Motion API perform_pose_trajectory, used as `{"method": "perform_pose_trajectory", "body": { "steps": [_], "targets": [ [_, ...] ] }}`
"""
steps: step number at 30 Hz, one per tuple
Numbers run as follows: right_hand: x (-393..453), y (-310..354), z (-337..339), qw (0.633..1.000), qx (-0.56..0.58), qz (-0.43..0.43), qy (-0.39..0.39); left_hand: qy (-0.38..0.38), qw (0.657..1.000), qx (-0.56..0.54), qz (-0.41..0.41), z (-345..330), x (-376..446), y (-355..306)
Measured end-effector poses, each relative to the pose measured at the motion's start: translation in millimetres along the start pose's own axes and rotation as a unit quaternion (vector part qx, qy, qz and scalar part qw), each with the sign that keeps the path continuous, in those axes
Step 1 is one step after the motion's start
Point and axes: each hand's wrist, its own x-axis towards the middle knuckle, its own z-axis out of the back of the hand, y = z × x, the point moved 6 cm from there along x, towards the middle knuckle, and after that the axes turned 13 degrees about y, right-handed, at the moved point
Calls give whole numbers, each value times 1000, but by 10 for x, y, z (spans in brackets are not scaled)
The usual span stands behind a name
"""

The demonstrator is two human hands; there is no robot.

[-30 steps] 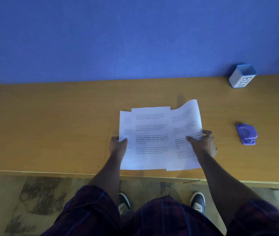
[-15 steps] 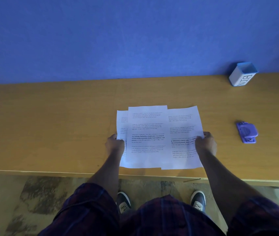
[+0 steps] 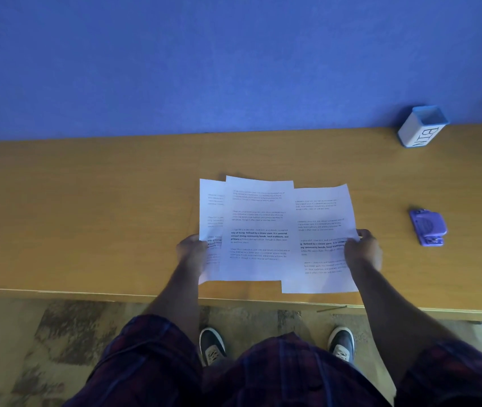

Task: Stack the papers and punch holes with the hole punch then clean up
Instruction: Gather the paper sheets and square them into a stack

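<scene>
We see three printed papers (image 3: 259, 230) fanned out and overlapping near the front edge of the table (image 3: 87, 215), not squared up: the middle sheet on top, one sheet sticking out on the left, another sticking out on the right and sitting lower, its bottom edge closest to the table's front edge. Left hand (image 3: 192, 251) grips the left edge of the papers, fingers curled round the sheet. Right hand (image 3: 361, 251) grips the right edge of the rightmost sheet, fingers curled, thumb on top of the paper. The sheets look slightly lifted at the gripped edges; we can't tell how much of them lies flat on the table.

Purple hole punch (image 3: 428, 227) lies on the table to the right of the papers, apart from them, untouched. Further back on the right, against the blue wall (image 3: 234, 69), stands a small white container with a blue rim, lettered "BIN" (image 3: 422, 129), open top, well apart from the papers.

Below the table's edge we see the person's plaid sleeves (image 3: 151, 362), dark shoes (image 3: 212, 343) and a patchy carpet floor (image 3: 28, 348).
</scene>
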Motion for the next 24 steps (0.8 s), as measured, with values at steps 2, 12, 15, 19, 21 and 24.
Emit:
{"method": "perform_pose_trajectory", "body": {
  "steps": [2,12,15,19,21,24],
  "targets": [
    [-1,-18,13,1000,-4,0,-2,-4,1000,-22,4,51,25,12],
    [-15,-5,-15,1000,-7,10,4,11,998,-67,18,119,82,65],
    [-24,35,-98,1000,3,21,19,27,998,-51,9,30,76,92],
    [-19,94,-237,999,11,24,47,37,999,-1,12,-91,53,118],
    [-24,121,-279,998,17,28,49,42,999,34,0,-135,37,94],
    [-45,154,-287,999,0,28,43,37,998,42,-8,-176,40,67]
  ]
}}
